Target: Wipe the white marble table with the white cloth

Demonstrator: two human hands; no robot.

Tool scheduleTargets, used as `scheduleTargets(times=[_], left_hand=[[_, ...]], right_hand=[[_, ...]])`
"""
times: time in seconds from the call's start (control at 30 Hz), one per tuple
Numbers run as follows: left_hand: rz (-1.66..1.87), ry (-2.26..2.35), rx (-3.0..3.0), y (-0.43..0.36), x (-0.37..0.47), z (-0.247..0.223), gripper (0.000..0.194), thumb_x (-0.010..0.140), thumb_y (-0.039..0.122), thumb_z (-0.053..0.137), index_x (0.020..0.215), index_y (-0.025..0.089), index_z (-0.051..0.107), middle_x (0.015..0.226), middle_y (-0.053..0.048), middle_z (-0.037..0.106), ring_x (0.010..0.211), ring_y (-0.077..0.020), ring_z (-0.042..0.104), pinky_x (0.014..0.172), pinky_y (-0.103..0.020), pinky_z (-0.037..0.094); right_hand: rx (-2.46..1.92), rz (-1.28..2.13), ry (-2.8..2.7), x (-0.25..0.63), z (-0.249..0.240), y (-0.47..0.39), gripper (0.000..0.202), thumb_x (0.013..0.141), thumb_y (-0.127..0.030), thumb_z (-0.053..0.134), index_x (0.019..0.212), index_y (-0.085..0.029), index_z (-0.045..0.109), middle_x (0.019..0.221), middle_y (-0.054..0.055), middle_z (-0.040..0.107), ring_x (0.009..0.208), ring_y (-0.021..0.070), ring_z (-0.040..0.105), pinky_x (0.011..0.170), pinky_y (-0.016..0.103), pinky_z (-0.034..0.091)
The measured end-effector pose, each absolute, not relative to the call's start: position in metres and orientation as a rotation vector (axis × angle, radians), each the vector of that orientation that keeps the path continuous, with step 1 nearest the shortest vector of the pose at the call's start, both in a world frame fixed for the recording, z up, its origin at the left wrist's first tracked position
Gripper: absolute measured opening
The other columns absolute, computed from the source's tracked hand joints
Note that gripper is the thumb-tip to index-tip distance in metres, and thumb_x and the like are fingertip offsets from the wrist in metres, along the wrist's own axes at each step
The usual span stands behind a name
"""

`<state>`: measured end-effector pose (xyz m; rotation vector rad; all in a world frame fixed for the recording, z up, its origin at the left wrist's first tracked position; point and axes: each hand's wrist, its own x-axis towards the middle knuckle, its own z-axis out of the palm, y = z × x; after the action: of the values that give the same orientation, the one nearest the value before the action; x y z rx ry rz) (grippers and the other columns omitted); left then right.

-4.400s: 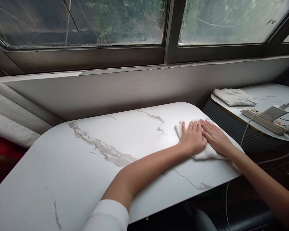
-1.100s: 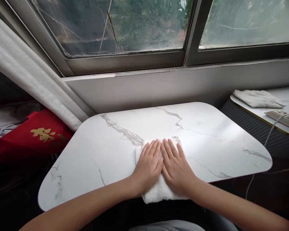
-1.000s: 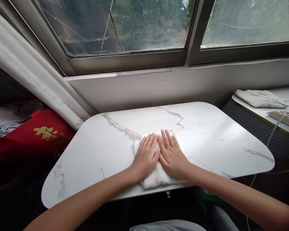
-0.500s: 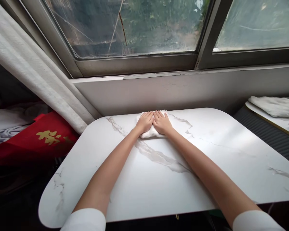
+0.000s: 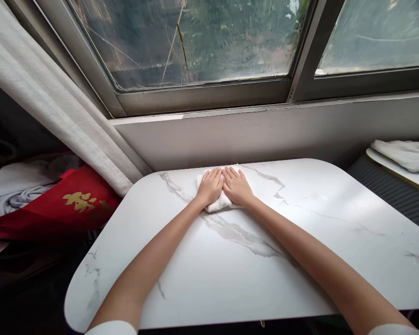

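Note:
A folded white cloth [image 5: 220,204] lies near the far edge of a white marbled table [image 5: 202,274]. My left hand [image 5: 211,187] rests flat on the cloth's left part, fingers stretched toward the window. Beside it, my right hand [image 5: 236,186] presses flat on the right part, its fingers also extended. The two hands touch or nearly touch at their inner sides. Much of the cloth is hidden beneath them.
A window [image 5: 202,46] and low wall stand behind the table. On the left hang a pale curtain [image 5: 56,97] and, below it, a red bag [image 5: 56,204] with clothes. Another white cloth [image 5: 405,156] lies on a surface at the right.
The camera view has shifted, so the table and window sit slightly further right. Both hands and the cloth appear slightly nearer to me, away from the table's far edge.

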<state>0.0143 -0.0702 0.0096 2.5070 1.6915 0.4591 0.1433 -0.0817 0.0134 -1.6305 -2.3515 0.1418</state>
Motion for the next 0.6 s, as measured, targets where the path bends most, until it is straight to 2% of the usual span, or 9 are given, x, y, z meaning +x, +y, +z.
scheduleTargets(times=[0.17, 0.3, 0.5, 0.6], left_hand=[[0.458, 1.577, 2.582, -0.141, -0.002, 0.006, 0.05, 0.097, 0.028, 0.021, 0.14, 0.007, 0.035, 0.149, -0.012, 0.033, 0.139, -0.0199, 0.025, 0.116, -0.042, 0.016], [0.458, 1.529, 2.58, -0.215, -0.02, 0.006, 0.051, 0.099, 0.033, 0.021, 0.144, 0.012, 0.029, 0.15, -0.01, 0.03, 0.14, -0.0197, 0.022, 0.116, -0.044, 0.018], [0.377, 1.525, 2.569, -0.283, -0.047, 0.016, 0.054, 0.099, 0.034, 0.027, 0.149, 0.018, 0.013, 0.153, -0.007, 0.023, 0.141, -0.0205, 0.019, 0.115, -0.045, 0.021], [0.357, 1.517, 2.575, -0.279, -0.06, 0.019, 0.054, 0.099, 0.036, 0.028, 0.148, 0.019, 0.017, 0.152, -0.008, 0.027, 0.14, -0.0213, 0.023, 0.115, -0.046, 0.023]], right_hand=[[-1.579, 0.382, -2.31, 0.14, 0.017, -0.151, 0.057, 0.094, -0.032, 0.026, 0.146, -0.01, 0.027, 0.153, 0.007, 0.022, 0.142, 0.0195, 0.013, 0.115, 0.042, 0.007], [-1.479, 0.616, -2.296, 0.133, 0.019, -0.219, 0.061, 0.092, -0.034, 0.03, 0.148, -0.011, 0.021, 0.154, 0.006, 0.014, 0.142, 0.0191, 0.006, 0.115, 0.044, 0.004], [-1.323, 0.995, -2.078, 0.115, 0.025, -0.282, 0.067, 0.082, -0.024, 0.041, 0.147, -0.02, 0.025, 0.154, -0.001, 0.018, 0.142, 0.0164, 0.005, 0.116, 0.045, 0.002], [-1.306, 1.068, -2.025, 0.104, 0.028, -0.28, 0.069, 0.079, -0.019, 0.04, 0.147, -0.019, 0.027, 0.153, 0.0, 0.019, 0.142, 0.0162, 0.006, 0.116, 0.047, 0.001]])
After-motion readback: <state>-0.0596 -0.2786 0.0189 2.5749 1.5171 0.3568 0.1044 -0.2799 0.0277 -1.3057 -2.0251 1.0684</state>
